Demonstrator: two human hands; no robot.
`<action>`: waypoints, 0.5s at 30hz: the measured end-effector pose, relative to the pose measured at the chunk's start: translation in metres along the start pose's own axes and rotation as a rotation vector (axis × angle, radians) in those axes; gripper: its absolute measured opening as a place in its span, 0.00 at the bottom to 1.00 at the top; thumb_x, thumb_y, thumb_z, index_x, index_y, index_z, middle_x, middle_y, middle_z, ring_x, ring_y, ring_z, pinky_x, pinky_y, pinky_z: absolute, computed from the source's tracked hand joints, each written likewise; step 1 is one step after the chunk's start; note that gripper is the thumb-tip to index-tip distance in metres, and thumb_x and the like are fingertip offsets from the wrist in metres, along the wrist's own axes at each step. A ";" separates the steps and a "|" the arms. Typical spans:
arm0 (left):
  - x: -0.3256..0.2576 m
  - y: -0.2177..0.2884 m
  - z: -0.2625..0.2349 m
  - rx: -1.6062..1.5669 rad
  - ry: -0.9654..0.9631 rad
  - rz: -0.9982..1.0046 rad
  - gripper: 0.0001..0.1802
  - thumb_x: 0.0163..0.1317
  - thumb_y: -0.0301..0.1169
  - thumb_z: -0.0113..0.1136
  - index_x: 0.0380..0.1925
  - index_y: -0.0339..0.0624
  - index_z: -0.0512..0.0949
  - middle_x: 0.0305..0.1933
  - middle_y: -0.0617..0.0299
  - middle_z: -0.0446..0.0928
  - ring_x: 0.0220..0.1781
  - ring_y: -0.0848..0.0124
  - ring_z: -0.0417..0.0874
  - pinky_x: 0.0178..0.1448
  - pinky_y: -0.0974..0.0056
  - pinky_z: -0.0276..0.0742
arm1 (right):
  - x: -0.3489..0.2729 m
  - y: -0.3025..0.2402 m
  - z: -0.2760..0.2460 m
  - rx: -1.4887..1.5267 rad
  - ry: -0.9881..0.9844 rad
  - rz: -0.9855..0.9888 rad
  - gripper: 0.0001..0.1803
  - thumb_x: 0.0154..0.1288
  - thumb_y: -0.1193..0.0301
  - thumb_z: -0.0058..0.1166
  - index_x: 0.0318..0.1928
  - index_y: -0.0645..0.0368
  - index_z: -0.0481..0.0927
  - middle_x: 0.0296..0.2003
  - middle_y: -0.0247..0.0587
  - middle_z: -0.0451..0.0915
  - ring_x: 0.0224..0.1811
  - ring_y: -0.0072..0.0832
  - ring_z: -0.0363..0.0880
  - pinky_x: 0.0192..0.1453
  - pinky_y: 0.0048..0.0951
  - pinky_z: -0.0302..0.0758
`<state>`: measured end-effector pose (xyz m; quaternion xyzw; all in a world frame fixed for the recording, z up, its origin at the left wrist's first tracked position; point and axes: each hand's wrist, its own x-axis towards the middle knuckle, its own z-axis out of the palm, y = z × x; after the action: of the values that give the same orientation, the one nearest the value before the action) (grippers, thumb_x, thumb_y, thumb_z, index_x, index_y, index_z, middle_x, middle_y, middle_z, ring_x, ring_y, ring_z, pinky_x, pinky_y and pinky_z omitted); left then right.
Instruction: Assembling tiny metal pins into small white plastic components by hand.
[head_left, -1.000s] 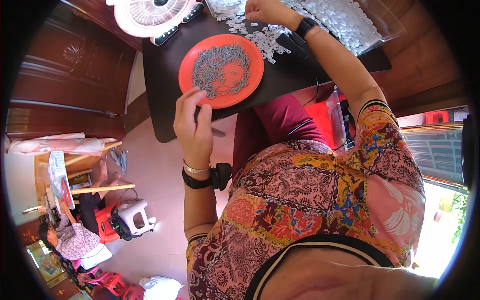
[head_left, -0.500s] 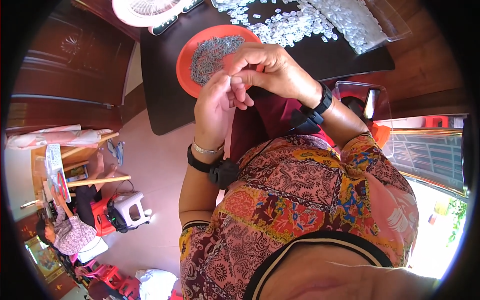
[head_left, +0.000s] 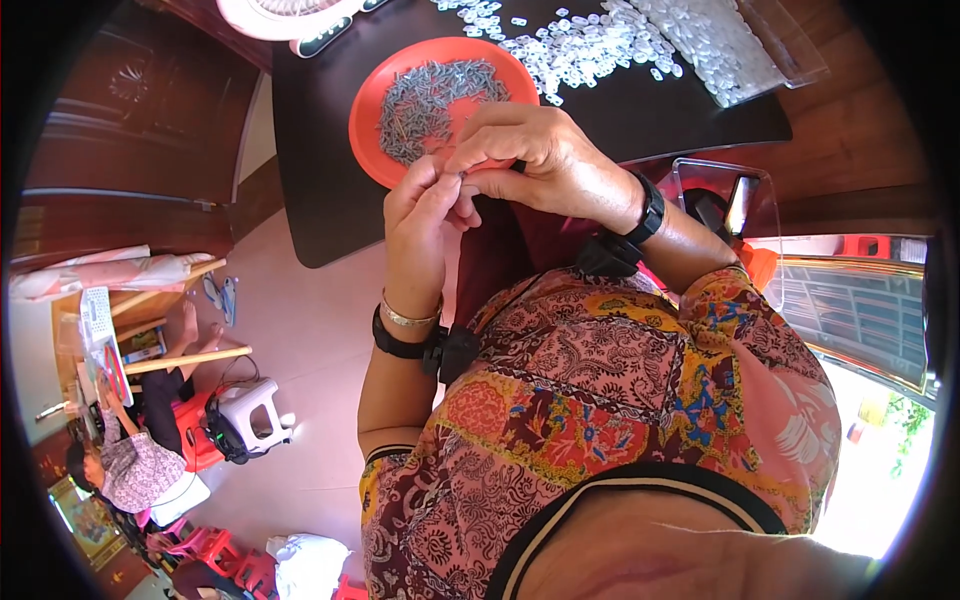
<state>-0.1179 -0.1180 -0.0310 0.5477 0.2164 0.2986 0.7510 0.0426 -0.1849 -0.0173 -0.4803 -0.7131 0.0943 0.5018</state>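
My left hand point(head_left: 422, 205) and my right hand point(head_left: 545, 150) meet fingertip to fingertip over the near rim of an orange-red plate point(head_left: 363, 150). Thumb and fingers of both are pinched closed. A tiny dark spot shows between the tips, too small to name. In the plate lie many small grey screws point(head_left: 410, 95), heaped toward its left and far sides. Beyond it, small white plastic pieces point(head_left: 590, 50) are scattered over the dark tabletop point(head_left: 325, 190).
A clear bin point(head_left: 710, 60) full of white pieces lies tipped at the far right. A white fan point(head_left: 285, 15) stands far left. Near my right elbow is a clear container point(head_left: 775, 215). At the left, another person point(head_left: 145, 470) sits by a stool point(head_left: 255, 415).
My left fingers have curled in closer against the right hand's fingertips, and both hands sit slightly lower. The plate and table appear shifted a little up and left in the view.
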 end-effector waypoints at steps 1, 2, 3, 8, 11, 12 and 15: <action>-0.001 0.001 -0.002 0.097 0.003 -0.002 0.09 0.65 0.30 0.47 0.29 0.37 0.72 0.22 0.66 0.69 0.23 0.76 0.71 0.30 0.72 0.67 | 0.002 0.000 0.000 0.002 -0.003 0.001 0.08 0.53 0.76 0.63 0.35 0.57 0.81 0.32 0.38 0.80 0.34 0.37 0.82 0.37 0.31 0.77; -0.002 0.000 -0.005 0.095 0.005 -0.004 0.09 0.65 0.30 0.47 0.29 0.37 0.72 0.22 0.66 0.69 0.23 0.76 0.71 0.30 0.72 0.67 | 0.005 0.001 0.000 0.013 -0.025 -0.013 0.07 0.53 0.76 0.63 0.35 0.57 0.81 0.32 0.38 0.80 0.35 0.37 0.81 0.38 0.31 0.77; -0.001 -0.001 -0.008 0.061 0.030 0.018 0.09 0.65 0.30 0.47 0.29 0.37 0.72 0.21 0.66 0.68 0.22 0.76 0.70 0.29 0.72 0.67 | 0.008 0.002 -0.001 0.025 -0.047 -0.028 0.07 0.53 0.76 0.63 0.34 0.58 0.81 0.32 0.38 0.80 0.35 0.37 0.81 0.38 0.32 0.76; -0.004 -0.003 -0.018 -0.109 0.167 0.126 0.10 0.67 0.29 0.45 0.29 0.36 0.71 0.21 0.65 0.65 0.22 0.74 0.69 0.28 0.70 0.66 | 0.022 0.031 -0.015 -0.179 -0.229 0.084 0.10 0.59 0.69 0.60 0.39 0.59 0.81 0.36 0.42 0.79 0.39 0.36 0.81 0.41 0.31 0.76; -0.004 -0.004 -0.020 -0.108 0.187 0.174 0.10 0.69 0.30 0.44 0.30 0.37 0.69 0.21 0.64 0.64 0.22 0.73 0.69 0.29 0.69 0.67 | 0.019 0.048 -0.010 -0.496 -0.328 0.125 0.13 0.55 0.64 0.59 0.40 0.57 0.81 0.37 0.41 0.78 0.40 0.40 0.79 0.44 0.37 0.74; -0.004 -0.004 -0.021 -0.123 0.215 0.199 0.10 0.69 0.31 0.44 0.31 0.38 0.69 0.21 0.64 0.64 0.22 0.73 0.69 0.29 0.69 0.67 | 0.019 0.050 -0.007 -0.498 -0.330 0.125 0.13 0.55 0.64 0.59 0.40 0.57 0.81 0.37 0.41 0.78 0.40 0.40 0.79 0.44 0.37 0.74; -0.007 -0.006 -0.020 -0.121 0.206 0.184 0.10 0.70 0.31 0.43 0.31 0.39 0.68 0.20 0.64 0.64 0.21 0.73 0.68 0.29 0.70 0.67 | 0.019 0.053 -0.002 -0.495 -0.363 0.156 0.10 0.55 0.66 0.59 0.37 0.56 0.81 0.35 0.39 0.78 0.38 0.40 0.79 0.43 0.38 0.74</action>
<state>-0.1347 -0.1098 -0.0432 0.4853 0.2230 0.4332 0.7260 0.0749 -0.1434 -0.0366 -0.6167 -0.7532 0.0402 0.2254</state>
